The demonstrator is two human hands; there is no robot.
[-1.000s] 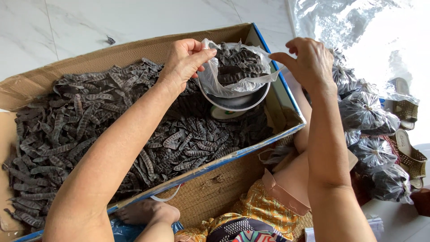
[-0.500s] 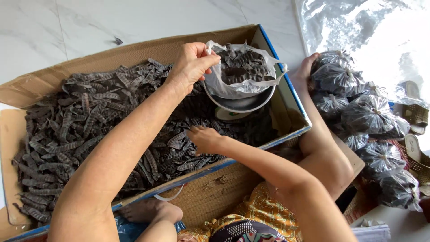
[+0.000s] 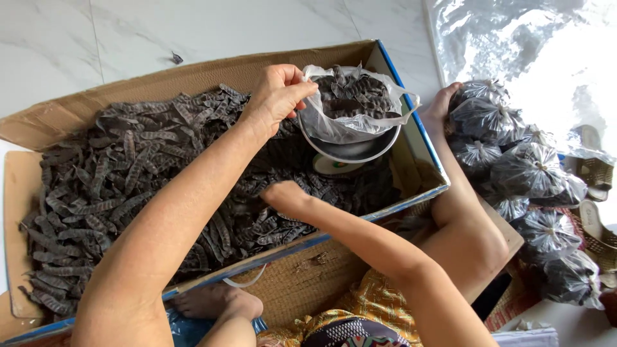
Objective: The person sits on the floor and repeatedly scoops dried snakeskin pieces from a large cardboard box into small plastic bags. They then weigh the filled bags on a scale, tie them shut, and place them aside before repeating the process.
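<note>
Thin clear plastic bag (image 3: 350, 106), part-filled with dark dried pods, sits in round metal scale pan (image 3: 353, 149) inside cardboard box (image 3: 193, 74). Left hand (image 3: 277, 97) pinches bag rim. Right hand (image 3: 286, 196) curled down in loose dark pod heap (image 3: 128, 173); grasp not discernible. Step: filling bag; next likely calls for lifting handful into bag mouth.

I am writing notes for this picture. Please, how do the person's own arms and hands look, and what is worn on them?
Both arms are bare along all that shows, with no sleeves visible. The left hand and the right hand wear no gloves, and no ring, watch or bracelet can be seen on them. The fingernails that show are short and plain.
</note>
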